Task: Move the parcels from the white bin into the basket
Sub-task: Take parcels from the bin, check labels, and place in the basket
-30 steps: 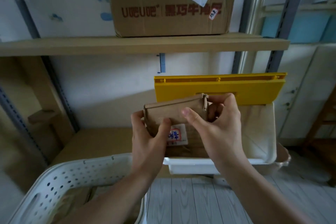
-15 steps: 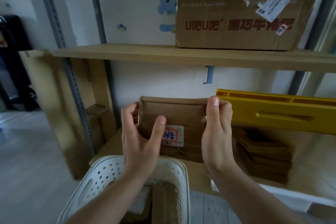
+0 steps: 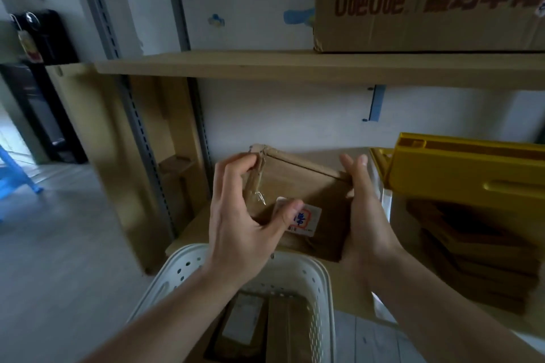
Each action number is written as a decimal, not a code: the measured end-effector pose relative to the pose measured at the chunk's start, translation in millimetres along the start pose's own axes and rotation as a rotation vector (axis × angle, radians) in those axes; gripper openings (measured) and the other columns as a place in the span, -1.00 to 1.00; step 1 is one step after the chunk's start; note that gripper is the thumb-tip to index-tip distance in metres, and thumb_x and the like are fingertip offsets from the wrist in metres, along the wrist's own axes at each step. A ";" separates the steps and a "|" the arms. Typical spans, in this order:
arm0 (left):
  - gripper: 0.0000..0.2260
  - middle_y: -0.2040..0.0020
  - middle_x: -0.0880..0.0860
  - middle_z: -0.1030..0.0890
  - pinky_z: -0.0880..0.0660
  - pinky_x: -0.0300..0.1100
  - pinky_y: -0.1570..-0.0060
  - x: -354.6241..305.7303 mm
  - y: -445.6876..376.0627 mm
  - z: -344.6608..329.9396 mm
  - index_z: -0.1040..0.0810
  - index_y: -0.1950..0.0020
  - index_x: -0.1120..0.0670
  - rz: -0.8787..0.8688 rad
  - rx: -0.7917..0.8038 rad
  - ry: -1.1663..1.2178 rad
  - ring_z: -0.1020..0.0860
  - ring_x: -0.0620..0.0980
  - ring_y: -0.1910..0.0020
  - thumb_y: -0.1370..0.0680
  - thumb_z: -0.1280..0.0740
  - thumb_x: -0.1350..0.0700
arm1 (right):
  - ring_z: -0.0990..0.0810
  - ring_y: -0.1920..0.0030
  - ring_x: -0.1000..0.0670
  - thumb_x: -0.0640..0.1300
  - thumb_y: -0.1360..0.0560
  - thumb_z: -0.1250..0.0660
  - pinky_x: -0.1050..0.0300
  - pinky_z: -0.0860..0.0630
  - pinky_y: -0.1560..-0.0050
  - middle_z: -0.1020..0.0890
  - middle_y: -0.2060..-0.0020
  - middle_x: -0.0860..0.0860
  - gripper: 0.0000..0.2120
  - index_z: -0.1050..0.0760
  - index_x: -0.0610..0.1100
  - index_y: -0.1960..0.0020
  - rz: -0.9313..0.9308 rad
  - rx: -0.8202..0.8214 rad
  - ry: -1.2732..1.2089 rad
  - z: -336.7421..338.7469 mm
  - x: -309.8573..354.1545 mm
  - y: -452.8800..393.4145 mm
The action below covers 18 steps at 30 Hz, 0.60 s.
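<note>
A flat brown cardboard parcel (image 3: 306,186) with a white label hangs just above the far rim of the white perforated basket (image 3: 320,280). My left hand (image 3: 241,215) grips its left edge, thumb on the label. My right hand (image 3: 365,215) presses flat against its right edge with straight fingers. Inside the basket lie other brown parcels (image 3: 280,327). To the right, the white bin (image 3: 383,200) holds a stack of brown parcels (image 3: 472,250); most of its rim is out of frame.
A yellow lid (image 3: 472,168) stands on edge at the back of the bin. A wooden shelf (image 3: 295,66) above carries a big cardboard box (image 3: 413,0). A metal upright (image 3: 147,141) and wooden side panel stand left of the basket. Open floor lies left.
The parcel came out of the white bin and travelled left to above the basket. The view swung left with it. My right hand went from pinching the parcel's corner to pressing flat on its edge.
</note>
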<state>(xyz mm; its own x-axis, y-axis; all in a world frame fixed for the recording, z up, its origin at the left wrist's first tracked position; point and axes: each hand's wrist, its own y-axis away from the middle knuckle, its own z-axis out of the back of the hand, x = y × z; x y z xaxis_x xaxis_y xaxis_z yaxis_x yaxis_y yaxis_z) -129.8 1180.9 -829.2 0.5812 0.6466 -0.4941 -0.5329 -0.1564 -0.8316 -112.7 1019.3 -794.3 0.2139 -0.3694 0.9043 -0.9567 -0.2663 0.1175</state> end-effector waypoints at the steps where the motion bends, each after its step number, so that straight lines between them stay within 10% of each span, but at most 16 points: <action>1: -0.42 -0.22 0.06 -0.46 -0.50 -0.34 -0.12 1.1 -0.3 0.9 -0.39 -0.34 0.07 -0.043 0.013 -0.036 -0.47 -0.16 -0.19 -0.44 -0.50 -0.13 | -0.67 -0.12 -0.24 0.43 -0.58 -0.03 -0.38 -0.48 -0.33 -0.78 0.18 -0.08 -0.48 -0.69 0.37 0.28 -0.078 0.023 -0.078 6.2 -3.0 -3.4; 5: -0.56 -0.37 0.10 -0.41 -0.54 0.06 -0.23 8.3 7.5 0.1 -0.52 -0.23 0.06 -0.222 0.181 -0.158 -0.42 0.00 -0.39 -0.48 -0.47 -0.15 | -0.67 -0.12 -0.24 0.30 -0.54 -0.16 -0.35 -0.31 -0.46 -0.74 -0.10 -0.18 -0.43 -0.68 -0.05 -0.26 -0.285 0.032 -0.260 30.3 -31.0 -23.0; 8: -0.38 -0.39 0.00 -0.42 -0.48 -0.08 -0.32 4.3 20.8 -4.0 -0.32 -0.48 0.03 -0.058 0.213 -0.032 -0.45 -0.02 -0.39 -0.49 -0.41 -0.14 | -0.68 -0.12 -0.28 0.22 -0.47 -0.20 -0.37 -0.40 -0.38 -0.72 -0.11 -0.22 -0.40 -0.63 -0.12 -0.32 -0.309 -0.003 -0.255 40.4 -43.8 -34.6; 13: -0.35 -0.49 -0.05 -0.40 -0.42 0.06 -0.42 3.8 7.6 -0.9 -0.28 -0.48 -0.32 0.660 0.199 0.328 -0.47 0.00 -0.41 -0.44 -0.15 -0.51 | -0.71 -0.08 -0.35 0.18 -0.42 -0.28 -0.31 -0.59 -0.09 -0.72 -0.11 -0.22 -0.45 -0.59 -0.06 -0.31 -0.307 0.015 -0.297 45.0 -50.5 -43.1; 18: -0.38 -0.05 0.15 -0.75 -0.57 0.15 -0.13 3.9 -14.8 12.7 -0.63 -0.23 -0.09 1.228 0.250 0.643 -0.71 0.22 -0.06 -0.38 -0.25 -0.47 | -0.70 -0.04 -0.29 0.06 -0.27 -0.37 -0.31 -0.61 0.00 -0.72 -0.02 -0.19 -0.41 -0.63 -0.10 -0.27 -0.264 0.069 -0.232 41.9 -55.3 -41.6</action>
<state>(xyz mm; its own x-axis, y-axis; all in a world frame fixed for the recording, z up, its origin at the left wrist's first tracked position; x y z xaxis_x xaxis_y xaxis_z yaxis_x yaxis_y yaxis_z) -127.5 1195.2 -815.5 -0.1883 -0.2626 -0.9463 -0.9527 -0.1850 0.2409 -76.5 1013.5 -866.4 0.4987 -0.4700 0.7283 -0.8485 -0.4364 0.2994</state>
